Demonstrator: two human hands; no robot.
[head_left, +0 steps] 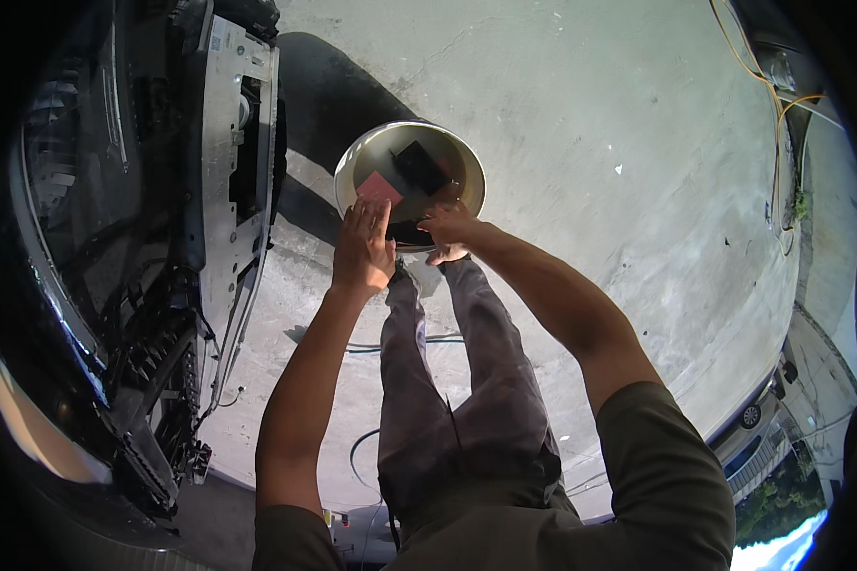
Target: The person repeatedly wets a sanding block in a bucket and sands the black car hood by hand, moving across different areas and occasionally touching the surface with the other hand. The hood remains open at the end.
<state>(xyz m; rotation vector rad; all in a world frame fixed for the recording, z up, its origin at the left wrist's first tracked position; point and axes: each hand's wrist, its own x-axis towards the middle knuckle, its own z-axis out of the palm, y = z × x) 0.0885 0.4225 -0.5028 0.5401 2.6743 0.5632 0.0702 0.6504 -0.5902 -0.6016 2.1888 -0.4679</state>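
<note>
In front of my feet stands a round pale bucket [367, 152] with a light rim. Inside it are a flat reddish rectangular piece [379, 187] and a black rectangular piece [420, 168]. My left hand [365, 245] is at the bucket's near-left rim, fingers stretched toward the reddish piece; whether they touch it I cannot tell. Over the near-right rim is my right hand [450, 231], its fingers apart and pointing left. Neither hand visibly holds anything. The bucket's near inside lies in dark shadow.
On the left, a vehicle's exposed front end [227, 143] with metal framing stands close to the bucket. Pale concrete floor [581, 171] spreads to the right. A thin hose [362, 440] lies by my legs; an orange cable [779, 143] runs at far right. A parked car [747, 423] is behind.
</note>
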